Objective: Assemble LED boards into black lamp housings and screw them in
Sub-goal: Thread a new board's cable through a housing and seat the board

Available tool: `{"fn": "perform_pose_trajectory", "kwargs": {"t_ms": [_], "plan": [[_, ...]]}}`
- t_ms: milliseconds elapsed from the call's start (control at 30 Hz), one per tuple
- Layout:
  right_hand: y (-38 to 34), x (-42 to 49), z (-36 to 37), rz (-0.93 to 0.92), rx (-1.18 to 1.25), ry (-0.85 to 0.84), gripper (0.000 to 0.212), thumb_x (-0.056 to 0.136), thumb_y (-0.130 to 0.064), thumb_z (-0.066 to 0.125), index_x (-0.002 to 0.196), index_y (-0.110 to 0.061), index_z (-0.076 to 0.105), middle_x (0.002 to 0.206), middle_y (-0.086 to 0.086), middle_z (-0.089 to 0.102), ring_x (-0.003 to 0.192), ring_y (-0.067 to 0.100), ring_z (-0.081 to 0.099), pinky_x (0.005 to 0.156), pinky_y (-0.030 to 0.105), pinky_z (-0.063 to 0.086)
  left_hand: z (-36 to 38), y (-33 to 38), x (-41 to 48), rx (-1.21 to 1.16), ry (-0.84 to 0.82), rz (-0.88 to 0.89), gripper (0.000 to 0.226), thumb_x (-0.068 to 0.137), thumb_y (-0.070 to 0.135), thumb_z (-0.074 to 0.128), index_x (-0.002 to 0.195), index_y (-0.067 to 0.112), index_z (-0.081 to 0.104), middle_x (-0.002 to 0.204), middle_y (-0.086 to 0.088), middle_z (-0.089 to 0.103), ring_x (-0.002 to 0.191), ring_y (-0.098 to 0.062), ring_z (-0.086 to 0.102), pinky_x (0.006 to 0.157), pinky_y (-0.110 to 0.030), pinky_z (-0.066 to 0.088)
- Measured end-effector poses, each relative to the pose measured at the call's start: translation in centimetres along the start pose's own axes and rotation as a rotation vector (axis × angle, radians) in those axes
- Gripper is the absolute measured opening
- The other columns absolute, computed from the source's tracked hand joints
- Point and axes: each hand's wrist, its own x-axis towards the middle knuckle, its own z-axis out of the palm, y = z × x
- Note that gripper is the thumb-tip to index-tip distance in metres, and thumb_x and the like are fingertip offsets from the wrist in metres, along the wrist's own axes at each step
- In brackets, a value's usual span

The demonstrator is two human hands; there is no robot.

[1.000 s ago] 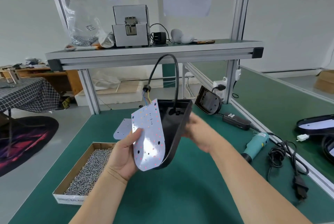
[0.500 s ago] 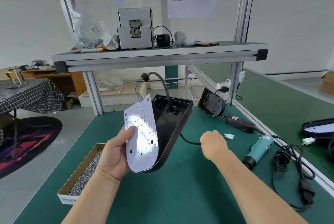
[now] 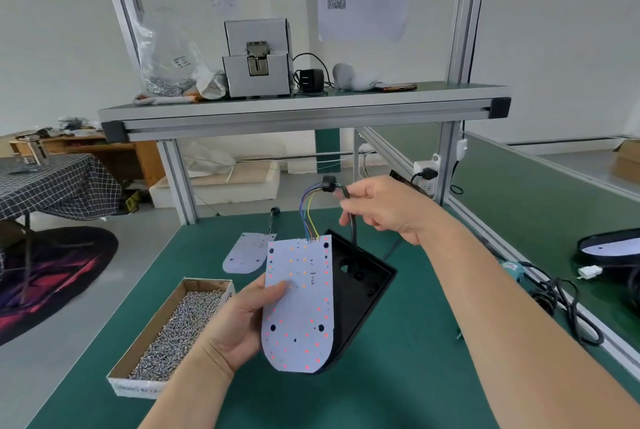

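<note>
Holds LED board (image 3: 299,304) against black housing (image 3: 360,293) above the desk (image 3: 398,394) in left grip (image 3: 242,321); pinches cable (image 3: 353,232) in right grip (image 3: 381,206), now raised from desk level: likely ready for seating.

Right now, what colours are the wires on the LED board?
Purple, blue, green and yellow wires, seen best in the head view.
</note>
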Motion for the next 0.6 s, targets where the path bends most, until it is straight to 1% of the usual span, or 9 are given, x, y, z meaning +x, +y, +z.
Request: {"fn": "perform_pose_trajectory", "kwargs": {"t_ms": [67,133,233,300,367,400,467,533,600], "plan": [[0.1,0.0,0.6,-0.003,-0.005,0.024,0.03,0.099,-0.002,0.053,0.129,-0.001,0.058,0.078,0.009,0.069,0.048,0.006,0.05,0.043,0.016,0.036,-0.1,-0.1,0.0,-0.013,0.008,0.009,0.037,0.086,0.008,0.056,0.12,0.004,0.07,0.125,-0.022,0.067,0.103,-0.035,0.071,0.081,-0.044,0.059],[0.5,-0.3,0.9,0.005,0.019,0.03,0.046,0.097,0.006,0.049,0.14,-0.01,0.042,0.082,0.016,0.069,0.056,0.014,0.064,0.048,0.02,0.046,-0.2,-0.1,-0.1,-0.048,0.016,0.026,0.035,0.087,0.009,0.054,0.116,0.008,0.074,0.121,-0.018,0.07,0.1,-0.033,0.072,0.078,-0.043,0.06],[1.2,-0.8,2.0,0.031,0.007,-0.016,0.042,0.094,0.011,0.047,0.124,-0.019,0.046,0.095,0.018,0.07,0.067,0.021,0.072,0.051,0.023,0.049,-0.5,-0.1,-0.2,-0.089,0.015,0.031,0.032,0.084,0.012,0.057,0.11,0.011,0.077,0.111,-0.014,0.074,0.092,-0.032,0.074,0.072,-0.042,0.06],[1.5,-0.9,2.6,-0.008,-0.252,0.058,0.033,0.091,0.006,0.055,0.105,-0.024,0.054,0.099,0.01,0.068,0.071,0.019,0.068,0.059,0.028,0.051,-0.5,-0.1,-0.3,-0.069,0.008,0.029,0.035,0.084,0.014,0.059,0.115,0.012,0.075,0.114,-0.015,0.073,0.095,-0.034,0.073,0.075,-0.044,0.06],[1.7,-0.9,2.7,-0.043,-0.531,0.107,0.02,0.087,-0.007,0.067,0.095,-0.022,0.057,0.095,0.003,0.064,0.082,0.021,0.061,0.075,0.035,0.051,-0.4,-0.1,-0.3,-0.031,-0.028,0.031,0.04,0.084,0.012,0.063,0.124,0.012,0.069,0.123,-0.017,0.069,0.102,-0.035,0.07,0.081,-0.047,0.059],[1.7,-1.0,2.6,-0.045,-0.557,0.105,0.016,0.087,-0.012,0.069,0.095,-0.02,0.058,0.093,0.002,0.063,0.085,0.024,0.06,0.079,0.036,0.051,-0.3,0.0,-0.4,-0.015,-0.047,0.03,0.043,0.083,0.009,0.066,0.126,0.01,0.068,0.125,-0.018,0.068,0.104,-0.036,0.07,0.083,-0.047,0.058],[1.5,-1.0,2.3,-0.077,-0.457,0.066,0.015,0.089,-0.019,0.069,0.101,-0.015,0.062,0.093,0.004,0.066,0.086,0.027,0.064,0.082,0.039,0.053,-0.2,0.2,-0.5,-0.003,-0.075,0.036,0.048,0.079,0.012,0.072,0.126,0.008,0.067,0.127,-0.02,0.066,0.106,-0.036,0.069,0.083,-0.045,0.058],[1.0,-1.3,2.1,-0.132,-0.335,0.046,0.018,0.095,-0.027,0.064,0.108,-0.016,0.067,0.091,0.004,0.068,0.08,0.02,0.068,0.079,0.035,0.054,-0.4,0.4,-0.7,-0.015,-0.093,0.04,0.054,0.074,0.015,0.079,0.126,0.008,0.067,0.127,-0.02,0.066,0.106,-0.035,0.07,0.083,-0.045,0.058],[0.8,-1.1,1.8,-0.184,-0.388,0.097,0.023,0.099,-0.031,0.059,0.103,-0.013,0.073,0.084,0.01,0.065,0.075,0.021,0.068,0.074,0.035,0.053,-0.6,0.4,-0.8,-0.03,-0.095,0.041,0.054,0.074,0.014,0.081,0.126,0.008,0.067,0.126,-0.021,0.066,0.106,-0.036,0.07,0.082,-0.045,0.058]]}}
